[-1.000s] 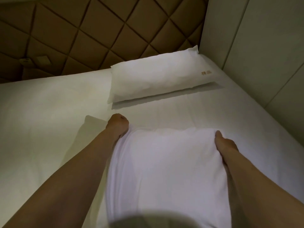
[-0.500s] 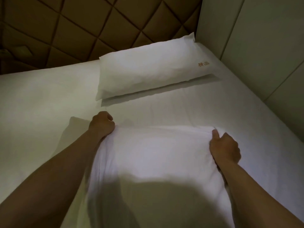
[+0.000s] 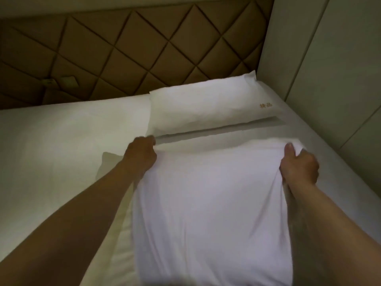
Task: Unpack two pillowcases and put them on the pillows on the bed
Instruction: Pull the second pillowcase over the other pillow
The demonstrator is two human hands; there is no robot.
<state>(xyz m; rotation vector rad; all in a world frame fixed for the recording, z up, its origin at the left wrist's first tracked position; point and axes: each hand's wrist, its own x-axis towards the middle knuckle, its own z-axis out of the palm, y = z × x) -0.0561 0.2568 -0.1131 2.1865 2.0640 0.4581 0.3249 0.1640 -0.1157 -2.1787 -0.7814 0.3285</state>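
Observation:
A white pillow in a pillowcase point(image 3: 210, 203) lies lengthwise in front of me on the bed point(image 3: 61, 145). My left hand point(image 3: 142, 155) grips its far left corner. My right hand point(image 3: 299, 168) grips its far right corner, thumb on top of the cloth. The far edge is lifted a little off the sheet. A second white pillow point(image 3: 206, 108) with small gold lettering lies across the head of the bed at the right, just beyond the held one.
A brown quilted headboard point(image 3: 134, 48) runs behind the bed, with switch plates point(image 3: 69, 81) at the left. A pale panelled wall point(image 3: 329, 69) borders the bed's right side. The left half of the mattress is bare sheet.
Both hands closed on the far corners of the near pillow and have pulled it up toward the headboard; its far edge now lies close to the second pillow.

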